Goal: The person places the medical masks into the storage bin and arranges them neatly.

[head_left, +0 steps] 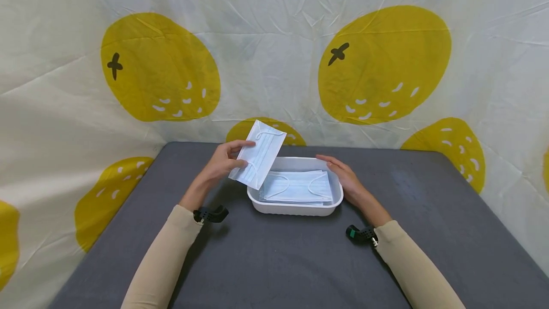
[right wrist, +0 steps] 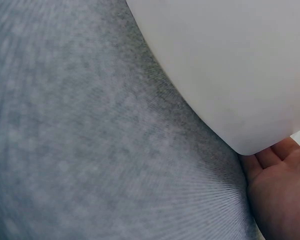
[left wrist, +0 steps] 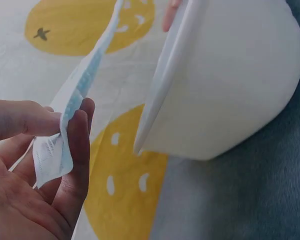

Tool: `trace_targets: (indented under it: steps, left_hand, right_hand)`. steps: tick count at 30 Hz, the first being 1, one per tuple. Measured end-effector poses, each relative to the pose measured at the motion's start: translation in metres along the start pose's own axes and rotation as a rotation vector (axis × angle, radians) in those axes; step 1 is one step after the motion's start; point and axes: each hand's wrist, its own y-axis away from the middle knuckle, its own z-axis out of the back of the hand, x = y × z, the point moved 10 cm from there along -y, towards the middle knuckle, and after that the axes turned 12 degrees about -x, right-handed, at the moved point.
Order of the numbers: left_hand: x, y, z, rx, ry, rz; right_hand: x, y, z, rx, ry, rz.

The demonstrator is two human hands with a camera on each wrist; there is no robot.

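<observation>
My left hand (head_left: 221, 162) pinches a pale blue face mask (head_left: 262, 154) between thumb and fingers, holding it tilted above the left end of a white plastic basin (head_left: 291, 210). In the left wrist view the mask (left wrist: 77, 92) appears nearly edge-on, its lower end between the thumb and fingers. Inside the basin lies a stack of similar masks (head_left: 296, 186) with white ear loops on top. My right hand (head_left: 346, 180) rests against the basin's right end, its fingers stretched along the outside near the rim. The right wrist view shows that hand (right wrist: 282, 180) partly behind the basin wall.
Under the basin is a table with a dark grey cover (head_left: 279, 261). A white cloth with yellow fruit prints (head_left: 266, 61) hangs behind the table and along its left side. Black straps (head_left: 211, 214) sit on both wrists.
</observation>
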Motion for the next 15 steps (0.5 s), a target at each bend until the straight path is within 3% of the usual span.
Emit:
trace_targets:
  steps: [15]
  left_hand:
    - [-0.026,-0.008,-0.051,0.196,-0.098,-0.077]
  right_hand:
    - [0.002,-0.001,-0.005,0.008,-0.039,0.022]
